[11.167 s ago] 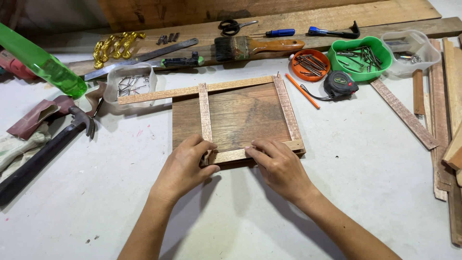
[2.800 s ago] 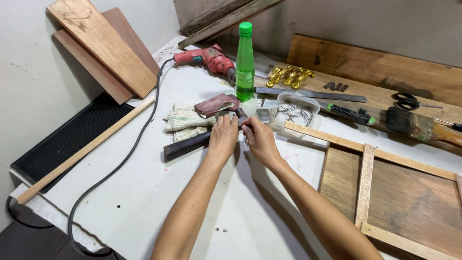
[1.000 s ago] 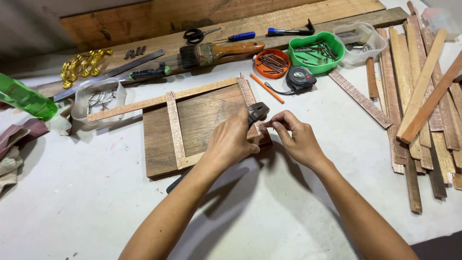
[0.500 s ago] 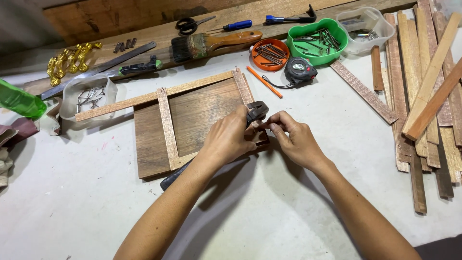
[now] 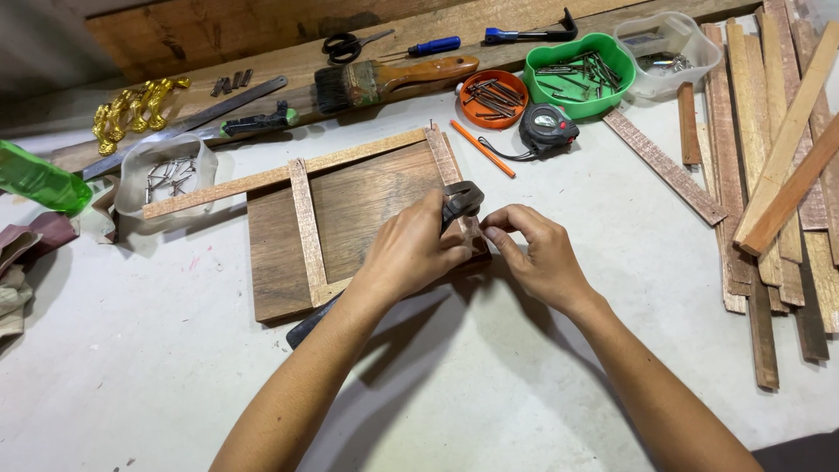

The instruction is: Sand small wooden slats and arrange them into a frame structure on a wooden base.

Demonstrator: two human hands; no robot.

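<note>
A dark wooden board (image 5: 367, 205) lies flat on the white table (image 5: 175, 376) with thin pale wood strips (image 5: 301, 223) laid on it as a frame. My left hand (image 5: 406, 253) grips a claw hammer (image 5: 461, 197) close under its head, the handle running back under my wrist. The hammer head sits over the frame's near right corner. My right hand (image 5: 533, 253) pinches something small at that corner with thumb and forefinger; I cannot make out what it is.
A clear tub of nails (image 5: 164, 173), a green bottle (image 5: 39, 179), gold handles (image 5: 131, 100), a saw, paintbrush (image 5: 393, 79), scissors, screwdrivers, orange (image 5: 491, 94) and green (image 5: 581, 83) nail bowls, pencil and tape measure (image 5: 546, 127) lie behind. Wood strips (image 5: 778, 175) are piled at right.
The hammer was fetched from the table's left side and brought to the frame's right corner. Over the last half second both hands have barely shifted there.
</note>
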